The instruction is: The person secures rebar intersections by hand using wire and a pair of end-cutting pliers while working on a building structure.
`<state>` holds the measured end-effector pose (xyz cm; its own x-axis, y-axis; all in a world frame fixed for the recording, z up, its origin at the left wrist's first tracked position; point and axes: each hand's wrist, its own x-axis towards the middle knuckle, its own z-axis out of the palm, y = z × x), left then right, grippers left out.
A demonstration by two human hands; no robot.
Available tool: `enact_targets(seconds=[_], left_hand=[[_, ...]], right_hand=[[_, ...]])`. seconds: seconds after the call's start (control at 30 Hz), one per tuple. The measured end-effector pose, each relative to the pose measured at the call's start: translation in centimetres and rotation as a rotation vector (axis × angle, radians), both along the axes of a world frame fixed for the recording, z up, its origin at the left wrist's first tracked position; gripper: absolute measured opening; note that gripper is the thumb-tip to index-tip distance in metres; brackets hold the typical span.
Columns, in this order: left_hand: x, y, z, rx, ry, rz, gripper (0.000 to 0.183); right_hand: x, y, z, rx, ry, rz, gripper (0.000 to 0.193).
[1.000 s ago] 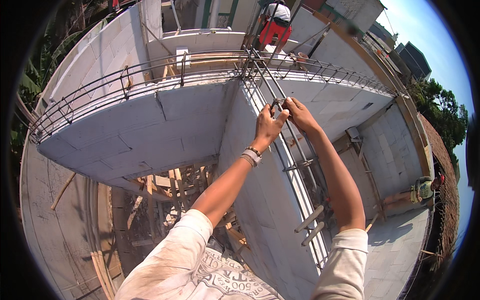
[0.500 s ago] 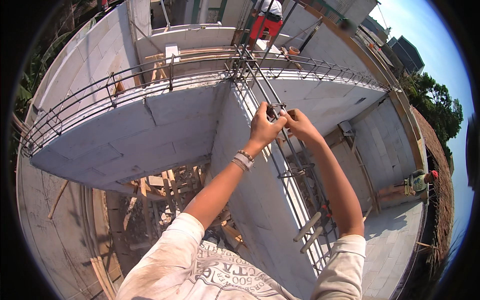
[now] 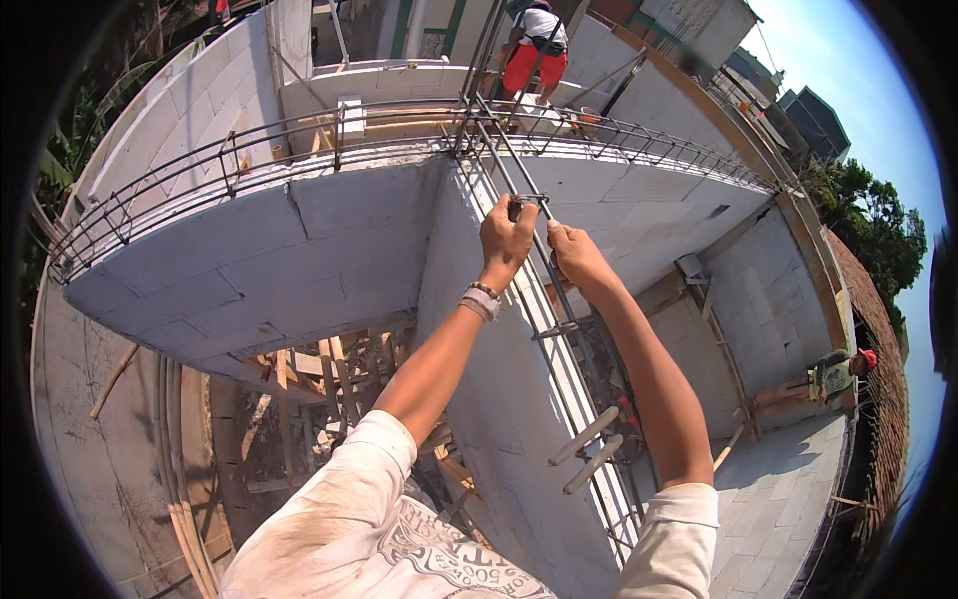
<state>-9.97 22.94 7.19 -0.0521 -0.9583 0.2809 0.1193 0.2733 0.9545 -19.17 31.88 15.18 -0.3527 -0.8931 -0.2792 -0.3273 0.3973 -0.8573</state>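
A long steel rebar cage [image 3: 539,222] runs along the top of a pale block wall [image 3: 467,349] in front of me. My left hand [image 3: 507,242] is closed around the cage's left bar, just beside a stirrup [image 3: 531,198]. A small dark shape shows between its fingers, too shaded to name. My right hand [image 3: 579,258] lies against the right bar on the near side of that stirrup. Its fingers are curled and pressed together; whatever they hold is hidden. Another stirrup [image 3: 555,330] crosses the bars nearer to me.
Two pale rods [image 3: 591,451] stick out across the cage near my right forearm. A second rebar cage [image 3: 230,165] crosses at the far end. Poles and rubble [image 3: 329,384] lie below left. One worker [image 3: 534,55] bends at the back; another [image 3: 838,374] is at right.
My hands were together at the stirrup and are now slightly apart. The right hand has drawn back along the bar toward me. The whole view has shifted a little.
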Motion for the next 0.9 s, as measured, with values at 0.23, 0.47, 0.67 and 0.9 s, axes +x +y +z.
enact_targets(seconds=[0.23, 0.47, 0.67, 0.9], left_hand=[[-0.3, -0.5, -0.3, 0.034, -0.002, -0.037, 0.038], [-0.1, -0.1, 0.0, 0.01, 0.004, -0.004, 0.037], [-0.2, 0.4, -0.1, -0.046, 0.022, 0.021, 0.039], [0.4, 0.0, -0.1, 0.043, -0.044, -0.076, 0.038]], right_hand=[[-0.2, -0.5, 0.0, 0.032, 0.18, -0.008, 0.047], [-0.5, 0.0, -0.4, -0.004, 0.197, 0.007, 0.051], [-0.5, 0.5, -0.4, 0.03, 0.192, 0.006, 0.051], [-0.6, 0.1, -1.0, -0.004, 0.325, -0.001, 0.053]])
